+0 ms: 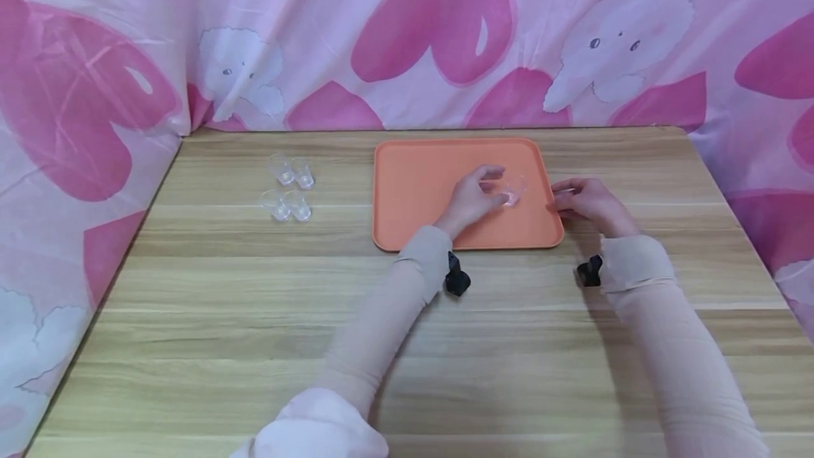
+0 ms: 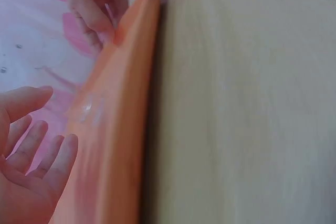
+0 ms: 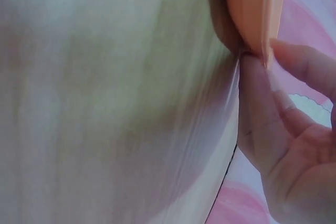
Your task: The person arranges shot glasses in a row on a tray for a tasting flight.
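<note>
An orange tray (image 1: 416, 175) lies on the table toward its far side. On the tray's right part stands a small clear plastic cup (image 1: 511, 198), which shows faintly as a glint in the left wrist view. My left hand (image 1: 473, 196) is over the tray just left of this cup, thumb and fingers spread apart. In the left wrist view the palm of that hand (image 2: 37, 156) faces up and bears nothing. At the tray's right edge, my right hand (image 1: 588, 202) pinches the rim, its thumb (image 3: 302, 64) on one side and a finger on the other.
Several more clear cups (image 1: 292, 205) stand in two pairs on the left of the wooden table (image 1: 254, 316). A pink patterned cloth (image 1: 318, 34) hangs behind the table and along its sides. Black wrist cameras (image 1: 456, 281) sit at both sleeves.
</note>
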{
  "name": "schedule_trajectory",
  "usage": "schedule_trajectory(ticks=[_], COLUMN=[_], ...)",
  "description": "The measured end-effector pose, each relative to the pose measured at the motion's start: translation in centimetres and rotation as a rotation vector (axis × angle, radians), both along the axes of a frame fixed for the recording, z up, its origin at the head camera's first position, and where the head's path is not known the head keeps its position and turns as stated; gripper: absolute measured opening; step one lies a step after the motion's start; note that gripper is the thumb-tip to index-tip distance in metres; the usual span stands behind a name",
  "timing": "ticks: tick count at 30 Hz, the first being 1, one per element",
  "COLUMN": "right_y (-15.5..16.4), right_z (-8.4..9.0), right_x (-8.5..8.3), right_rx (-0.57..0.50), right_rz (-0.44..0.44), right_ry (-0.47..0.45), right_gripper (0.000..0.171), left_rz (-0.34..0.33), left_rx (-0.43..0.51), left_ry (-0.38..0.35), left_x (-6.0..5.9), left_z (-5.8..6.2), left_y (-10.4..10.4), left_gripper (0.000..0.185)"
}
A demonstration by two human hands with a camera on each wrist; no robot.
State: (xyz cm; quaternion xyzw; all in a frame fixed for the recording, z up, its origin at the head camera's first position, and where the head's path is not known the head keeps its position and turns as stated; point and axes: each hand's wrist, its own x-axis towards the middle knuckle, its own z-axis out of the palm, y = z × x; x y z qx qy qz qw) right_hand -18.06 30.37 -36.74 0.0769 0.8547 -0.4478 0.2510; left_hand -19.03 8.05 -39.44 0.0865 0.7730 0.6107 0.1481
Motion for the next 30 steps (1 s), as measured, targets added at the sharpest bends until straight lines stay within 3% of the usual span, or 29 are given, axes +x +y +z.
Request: schedule_trajectory(ticks=[7, 12, 19, 24, 30], right_y=[0.0, 0.1, 0.0, -0.1, -0.1], right_z=[-0.2, 0.0, -0.1, -0.3, -0.3], right_x=[-0.1, -0.1, -0.1, -0.2, -0.3], right_rx=[0.031, 0.036, 0.033, -0.021, -0.028], right_rz=[-0.019, -0.021, -0.014, -0.018, -0.009], right_ry=[0.054, 0.057, 0.041, 0.032, 0.031], right_gripper=[0.052, 0.052, 0.053, 0.054, 0.055], left_rz=[0.002, 0.031, 0.096, 0.19, 0.288], left_rx=[0.022, 0.002, -0.038, -0.129, -0.225], left_ry=[0.024, 0.069, 0.172, 0.231, 0.229], left_x=[-0.3, -0.5, 0.4, 1.4, 2.5], left_z=[2.3, 4.6, 7.4, 8.7, 9.0], left_y=[-4.2, -8.7, -15.9, -21.9, -27.4], left_gripper=[0.048, 0.045, 0.042, 0.04, 0.039])
